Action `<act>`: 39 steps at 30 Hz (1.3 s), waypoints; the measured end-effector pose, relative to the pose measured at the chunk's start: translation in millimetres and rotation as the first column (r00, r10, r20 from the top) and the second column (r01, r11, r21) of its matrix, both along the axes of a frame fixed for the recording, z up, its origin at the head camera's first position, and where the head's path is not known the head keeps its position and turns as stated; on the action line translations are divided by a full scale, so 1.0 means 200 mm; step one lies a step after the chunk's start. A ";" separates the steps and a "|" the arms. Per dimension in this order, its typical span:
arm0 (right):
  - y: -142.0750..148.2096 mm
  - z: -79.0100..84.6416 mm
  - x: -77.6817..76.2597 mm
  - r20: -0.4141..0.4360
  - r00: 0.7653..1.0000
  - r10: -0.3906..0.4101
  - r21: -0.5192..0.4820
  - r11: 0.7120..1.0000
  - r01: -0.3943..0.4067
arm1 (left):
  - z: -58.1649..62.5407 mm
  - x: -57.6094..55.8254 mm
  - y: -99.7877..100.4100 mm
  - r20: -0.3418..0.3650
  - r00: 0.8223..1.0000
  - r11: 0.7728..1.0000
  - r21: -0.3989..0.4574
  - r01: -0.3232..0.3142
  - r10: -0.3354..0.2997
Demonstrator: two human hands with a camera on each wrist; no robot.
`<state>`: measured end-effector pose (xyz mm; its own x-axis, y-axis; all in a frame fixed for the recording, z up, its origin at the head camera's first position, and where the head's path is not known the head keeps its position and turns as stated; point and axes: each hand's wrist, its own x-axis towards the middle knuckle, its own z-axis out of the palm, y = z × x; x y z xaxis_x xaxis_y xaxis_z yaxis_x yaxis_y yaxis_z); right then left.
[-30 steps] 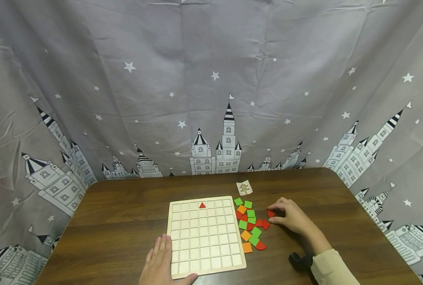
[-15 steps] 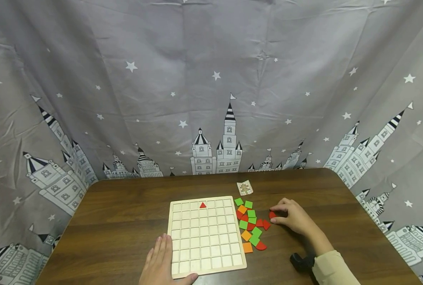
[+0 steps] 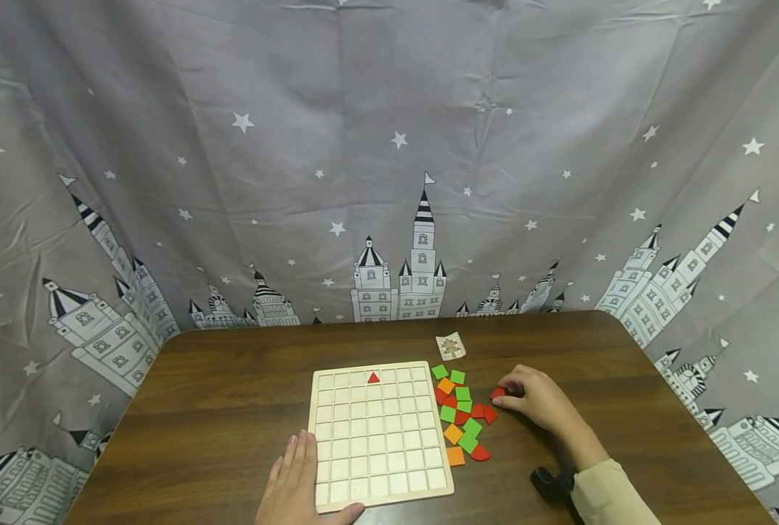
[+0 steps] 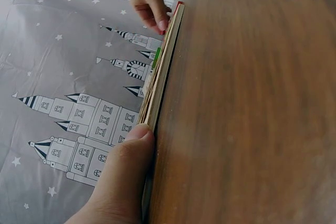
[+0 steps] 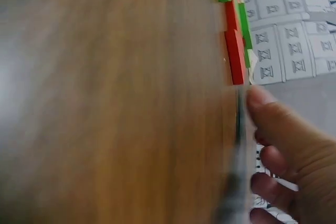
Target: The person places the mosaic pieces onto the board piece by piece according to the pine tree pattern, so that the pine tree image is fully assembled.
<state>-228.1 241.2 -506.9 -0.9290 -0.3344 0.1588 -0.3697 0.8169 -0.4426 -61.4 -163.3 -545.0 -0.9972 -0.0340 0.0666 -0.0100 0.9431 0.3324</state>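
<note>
A grey curtain [image 3: 284,87] printed with white stars and castles hangs behind a dark brown, wood-grained bench [image 3: 232,408]; on the bench sits a pale wooden square board [image 3: 376,445] ruled into a grid, with one small red triangular piece [image 3: 373,378] in its far row. The flat red piece [image 3: 497,392] between the right hand's thumb and forefinger looks light and stiff, probably painted wood; I'd expect smooth faces that could slide on the bench, little risk of breaking, and the best hold to be a pinch across opposite edges. The board seems stiff too, heavier than any piece but light enough to skid if nudged; its raised rim is the natural place to steady it. The right hand [image 3: 538,401] holds that red piece in a narrow pinch, just right of the loose pile; its exact outline is partly hidden by the fingers, and I cannot tell whether it touches the bench. The left hand [image 3: 291,481] lies with fingers straight along the board's left edge, thumb spread across the near corner; between board and right hand lie scattered green square pieces [image 3: 463,394], orange square pieces [image 3: 455,456] and other red pieces [image 3: 480,453]; a small patterned paper card [image 3: 451,346] rests beyond them.
</note>
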 end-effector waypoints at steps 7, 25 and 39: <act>-0.17 0.08 -0.05 -0.032 0.999 0.005 -0.005 1.000 -0.005 | -0.01 0.01 0.00 -0.040 0.999 1.000 -0.003 0.005 -0.005; -0.84 0.22 -0.07 -0.059 0.989 0.133 0.047 0.990 -0.131 | 0.00 0.01 0.00 -0.033 0.999 1.000 -0.003 0.003 -0.003; -1.15 0.15 -0.01 -0.086 0.970 0.226 0.192 0.959 -0.207 | -0.02 0.01 -0.01 -0.057 0.998 1.000 0.010 0.006 -0.005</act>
<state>-230.0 11.6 -476.2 -0.8121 -0.5579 0.1707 -0.5835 0.7747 -0.2437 -59.6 -164.6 -548.9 -0.9920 -0.0292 0.1227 0.0146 0.9398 0.3415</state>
